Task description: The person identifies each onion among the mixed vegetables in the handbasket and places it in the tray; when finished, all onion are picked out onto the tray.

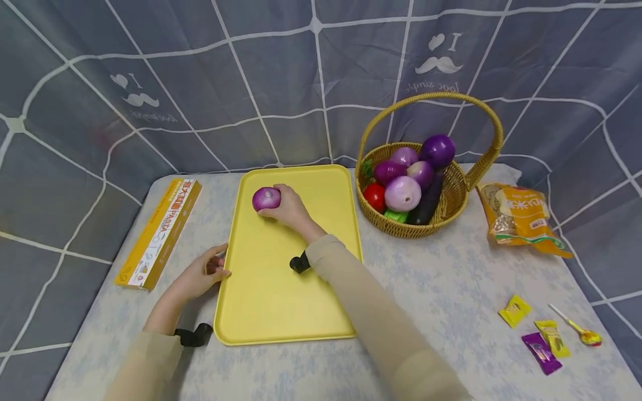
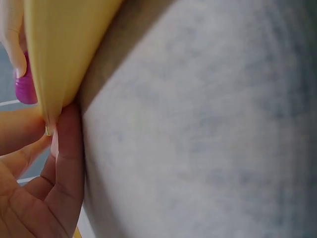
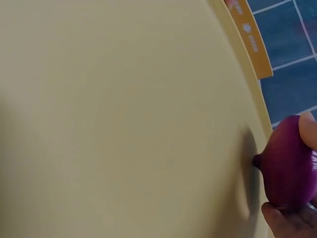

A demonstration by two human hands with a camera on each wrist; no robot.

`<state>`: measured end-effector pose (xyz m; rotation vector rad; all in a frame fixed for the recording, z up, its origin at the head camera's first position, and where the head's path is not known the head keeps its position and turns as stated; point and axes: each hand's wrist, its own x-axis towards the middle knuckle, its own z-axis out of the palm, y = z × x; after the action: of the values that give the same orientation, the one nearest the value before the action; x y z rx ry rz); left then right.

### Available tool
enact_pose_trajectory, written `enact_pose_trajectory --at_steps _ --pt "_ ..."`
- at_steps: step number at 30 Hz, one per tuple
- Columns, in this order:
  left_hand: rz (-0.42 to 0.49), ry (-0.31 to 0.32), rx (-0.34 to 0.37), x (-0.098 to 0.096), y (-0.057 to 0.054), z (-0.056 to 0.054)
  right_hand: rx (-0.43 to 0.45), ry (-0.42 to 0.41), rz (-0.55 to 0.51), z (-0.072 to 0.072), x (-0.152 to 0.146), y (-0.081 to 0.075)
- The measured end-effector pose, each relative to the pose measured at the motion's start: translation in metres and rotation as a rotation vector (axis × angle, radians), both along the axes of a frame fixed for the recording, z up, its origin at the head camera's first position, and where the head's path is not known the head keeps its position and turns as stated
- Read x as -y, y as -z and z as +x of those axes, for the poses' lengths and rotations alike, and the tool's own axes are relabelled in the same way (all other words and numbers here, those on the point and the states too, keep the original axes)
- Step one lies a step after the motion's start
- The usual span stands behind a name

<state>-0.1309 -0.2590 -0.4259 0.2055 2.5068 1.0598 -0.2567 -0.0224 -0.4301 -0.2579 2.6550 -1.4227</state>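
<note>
A purple onion is in my right hand, over the far left part of a yellow tray. The right wrist view shows the onion between fingers and thumb, its pointed tip towards the tray and its shadow beside it. My left hand is at the tray's left edge. In the left wrist view its thumb and fingers pinch the tray's rim from both sides.
Right of the tray stands a wicker basket with several onions, a tomato and an eggplant. A pasta box lies at the left. An orange food bag, wrapped candies and a lollipop lie at the right. A grey curtain hangs behind.
</note>
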Motion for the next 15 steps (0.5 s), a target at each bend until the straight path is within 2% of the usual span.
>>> enact_pose_trajectory --at_steps 5,9,12,15 --pt "0.012 -0.023 0.031 0.001 0.005 0.003 -0.004 -0.001 0.078 0.0 0.007 0.006" --pt "0.009 -0.031 0.033 0.002 0.006 0.002 -0.003 0.038 0.126 0.001 0.004 0.005" --pt "0.012 -0.034 0.03 0.003 0.005 0.0 -0.009 0.067 0.103 0.006 -0.005 -0.004" --pt "0.024 -0.028 0.031 0.003 0.005 0.001 -0.041 0.042 0.023 0.018 -0.026 -0.019"
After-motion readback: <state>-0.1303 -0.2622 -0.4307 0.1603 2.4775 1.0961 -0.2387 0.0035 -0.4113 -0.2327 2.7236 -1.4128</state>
